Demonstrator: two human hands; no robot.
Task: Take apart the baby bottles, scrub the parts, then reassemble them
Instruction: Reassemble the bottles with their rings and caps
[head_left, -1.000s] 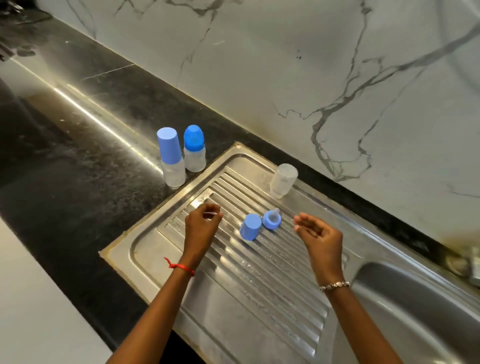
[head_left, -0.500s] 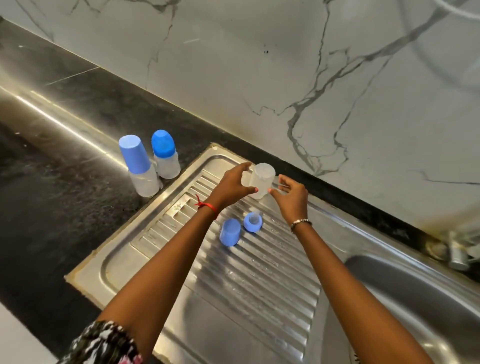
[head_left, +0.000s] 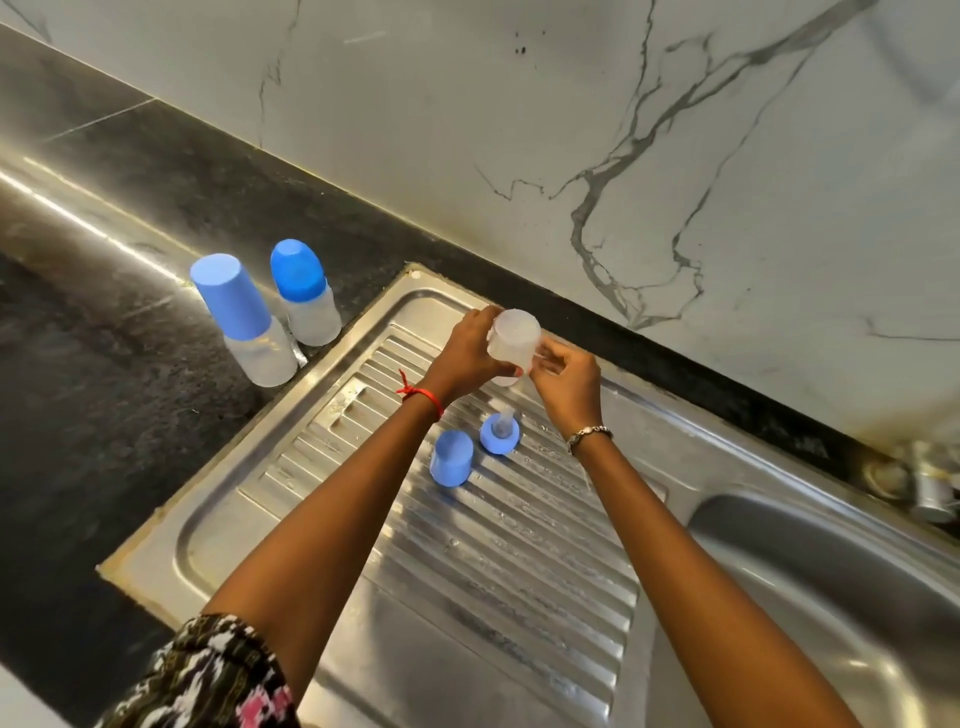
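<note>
A clear, capless bottle body (head_left: 513, 340) is held above the back of the steel draining board (head_left: 467, 597). My left hand (head_left: 465, 356) grips its side, and my right hand (head_left: 563, 382) has its fingers curled against the other side, near the bottle's lower end. Below them on the ribbed board lie a blue cap (head_left: 451, 460) and a blue collar with its clear teat (head_left: 500, 430). Two assembled bottles stand on the black counter to the left: one with a tall blue cap (head_left: 244, 322) and one with a rounded blue cap (head_left: 306, 293).
The sink basin (head_left: 831, 597) opens at the lower right, with a tap base (head_left: 924, 488) behind it. A marble wall (head_left: 623, 130) rises directly behind the board. Dark counter (head_left: 104, 389) runs along the left.
Both hands reached from the board's middle to the clear bottle at the back. They have closed on it and lifted it slightly.
</note>
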